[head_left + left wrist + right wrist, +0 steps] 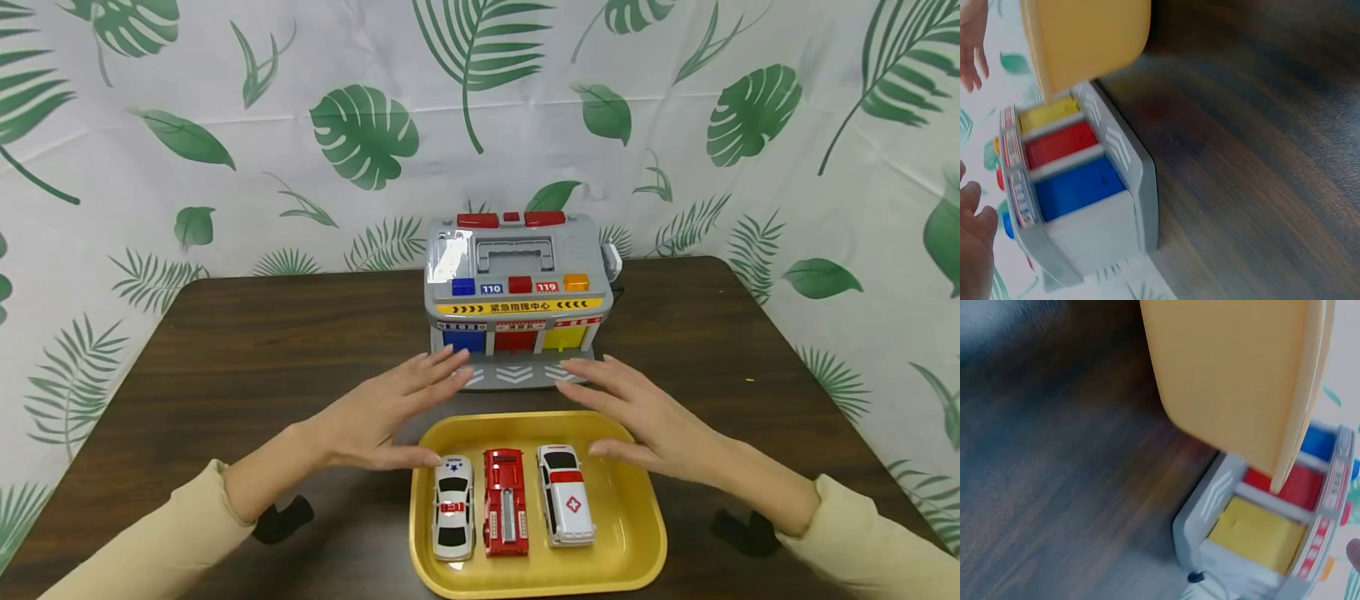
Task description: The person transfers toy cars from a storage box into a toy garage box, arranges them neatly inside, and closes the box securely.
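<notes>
Both hands hover with fingers extended and hold nothing. My left hand [386, 412] is over the upper left edge of a yellow tray [652, 533]; my right hand [648, 417] is over its upper right edge. Inside the tray lie a white toy police car [453, 529], a red toy fire truck [505, 492] and a white toy ambulance [568, 500], side by side. Behind the tray stands a grey toy emergency station [450, 312], its blue door [1079, 187], red door [1060, 145] and yellow door [1257, 534] all down. In the left wrist view, only part of the left hand shows.
The dark wooden table [300, 333] extends to both sides of the tray and station. A white curtain with green leaves [285, 192] hangs behind the table. A white piece [611, 261] sticks out from the station's right side, and a dark cord [1213, 578] shows near it.
</notes>
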`<state>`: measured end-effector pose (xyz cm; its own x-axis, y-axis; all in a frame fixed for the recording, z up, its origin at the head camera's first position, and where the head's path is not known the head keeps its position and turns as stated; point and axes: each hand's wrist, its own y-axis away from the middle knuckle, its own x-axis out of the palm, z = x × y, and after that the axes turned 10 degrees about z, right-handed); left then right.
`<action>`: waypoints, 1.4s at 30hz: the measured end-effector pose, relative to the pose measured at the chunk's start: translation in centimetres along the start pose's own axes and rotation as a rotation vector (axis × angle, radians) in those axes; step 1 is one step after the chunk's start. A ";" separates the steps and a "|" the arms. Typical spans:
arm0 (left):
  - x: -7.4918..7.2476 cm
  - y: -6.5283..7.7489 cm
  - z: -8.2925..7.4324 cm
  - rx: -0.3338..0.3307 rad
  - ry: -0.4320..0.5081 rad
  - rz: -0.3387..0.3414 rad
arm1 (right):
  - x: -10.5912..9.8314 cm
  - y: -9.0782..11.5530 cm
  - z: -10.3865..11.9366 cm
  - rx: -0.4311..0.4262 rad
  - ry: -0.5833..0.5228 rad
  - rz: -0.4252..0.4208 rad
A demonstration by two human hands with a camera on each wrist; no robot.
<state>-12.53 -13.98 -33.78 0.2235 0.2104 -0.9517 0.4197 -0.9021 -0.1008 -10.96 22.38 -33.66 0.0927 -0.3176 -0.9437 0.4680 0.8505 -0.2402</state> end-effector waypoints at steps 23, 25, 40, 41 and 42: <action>-0.7 -4.3 6.9 -0.441 0.534 -0.497 | -0.2 -2.3 -8.2 0.441 -0.140 -0.443; -1.2 -4.7 6.4 -0.455 0.568 -0.487 | 0.0 -2.6 -8.6 0.447 -0.145 -0.435; 0.8 -5.6 8.9 -0.413 0.679 -0.489 | 0.7 -3.7 -9.4 0.431 -0.204 -0.398; 1.2 -5.6 9.3 -0.402 0.685 -0.496 | 0.7 -3.7 -9.4 0.436 -0.206 -0.397; 1.2 -5.6 9.3 -0.401 0.697 -0.496 | 0.7 -3.7 -9.4 0.439 -0.208 -0.398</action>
<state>-22.83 -12.14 -37.08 0.3592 0.8304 -0.4260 0.8505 -0.4792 -0.2170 -20.93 22.92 -35.60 -0.0148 -0.6867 -0.7268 0.8153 0.4125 -0.4064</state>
